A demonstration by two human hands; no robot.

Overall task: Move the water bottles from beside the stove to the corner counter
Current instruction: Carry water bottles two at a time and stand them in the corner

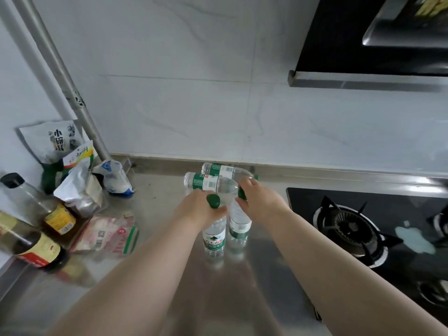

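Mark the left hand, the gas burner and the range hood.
left hand (201,210), head view, back of the hand.
gas burner (348,229), head view, centre of the burner ring.
range hood (351,44), head view, black front panel.

Clear plastic bottles (214,235); brushed steel counter (254,275); glossy black stove (303,202).

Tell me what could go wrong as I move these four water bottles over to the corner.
1. The left hand and right hand grip the upright bottles at the necks while two sideways bottles seem loose by the fingers; one could roll off.
2. The corner's sauce bottles and bags leave little room; something might topple.
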